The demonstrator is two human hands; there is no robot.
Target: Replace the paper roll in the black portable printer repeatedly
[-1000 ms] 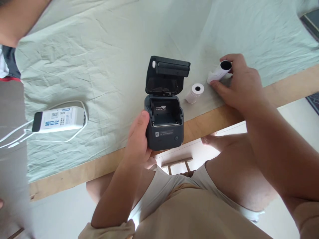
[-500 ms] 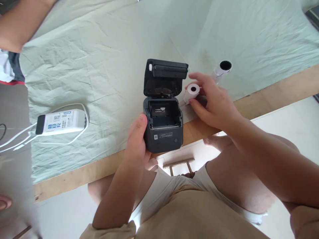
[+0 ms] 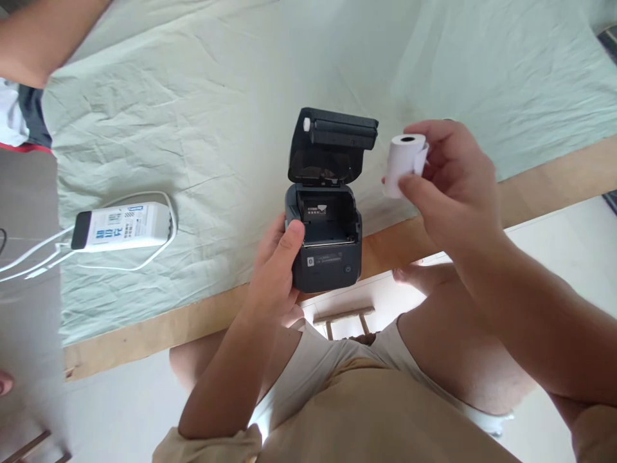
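Observation:
My left hand (image 3: 279, 263) grips the left side of a dark label printer (image 3: 328, 270), its thumb pressed on the body's edge. The printer's lid (image 3: 332, 145) stands raised, and the paper bay (image 3: 328, 222) shows no roll inside. To the right of the lid, my right hand (image 3: 456, 170) pinches a white paper roll (image 3: 402, 167) between thumb and fingers. The roll is nearly upright, dark core hole on top, with a loose paper end sticking out on its right.
A white power strip (image 3: 125, 226) with white cables lies on the pale green tablecloth (image 3: 202, 148) at left. Another person's arm (image 3: 43, 38) reaches in at the upper left. The table's wooden edge (image 3: 159, 328) runs in front of my lap.
My right hand has lifted the paper roll and moved it right and away from me. The printer has shifted slightly right. The second roll behind my right hand is now almost wholly hidden.

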